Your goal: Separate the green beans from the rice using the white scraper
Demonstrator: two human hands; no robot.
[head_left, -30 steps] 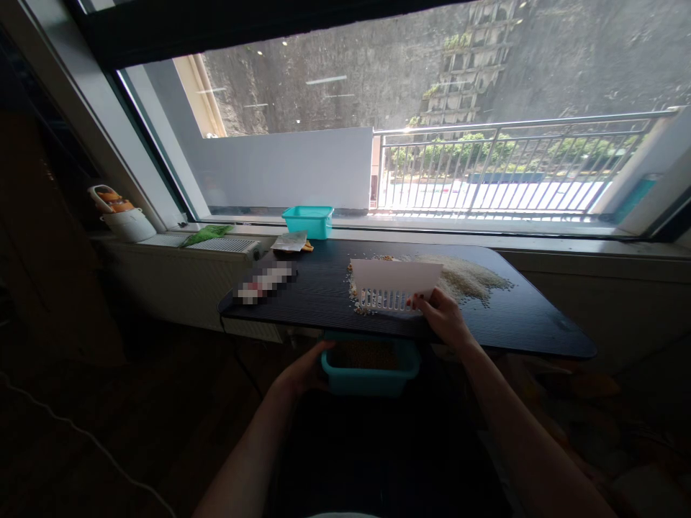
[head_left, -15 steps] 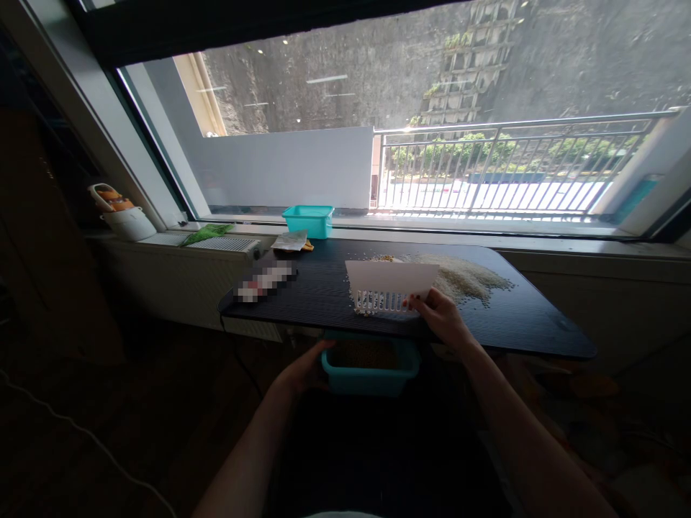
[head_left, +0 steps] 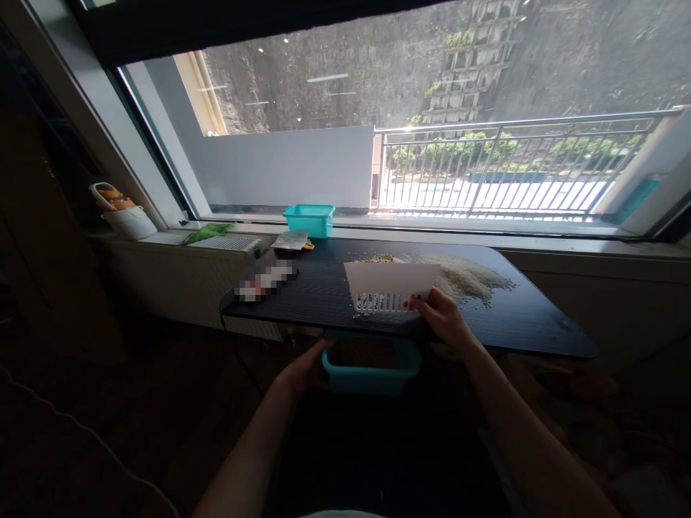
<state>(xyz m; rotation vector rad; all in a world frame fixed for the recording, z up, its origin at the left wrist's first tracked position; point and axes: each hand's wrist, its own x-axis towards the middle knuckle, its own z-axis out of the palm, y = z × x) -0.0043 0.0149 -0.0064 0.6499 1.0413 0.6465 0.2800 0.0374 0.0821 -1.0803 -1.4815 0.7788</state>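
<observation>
My right hand (head_left: 440, 320) grips the right end of a white slotted scraper (head_left: 391, 286) standing on edge on the black table (head_left: 540, 316). A few grains lie at the scraper's lower edge. Behind it spreads a pile of white rice (head_left: 467, 277). My left hand (head_left: 305, 367) holds the left side of a teal tub (head_left: 371, 370) just below the table's front edge; brownish grains lie inside it.
A second teal tub (head_left: 309, 218) stands on the window sill, with a packet (head_left: 290, 241) in front of it. A white pot (head_left: 129, 221) sits at the far left on the radiator ledge. A cable (head_left: 80, 432) runs across the dark floor.
The scraper has slid slightly left and toward the table's front edge, sweeping grains along. My left hand and the teal tub have stayed in place.
</observation>
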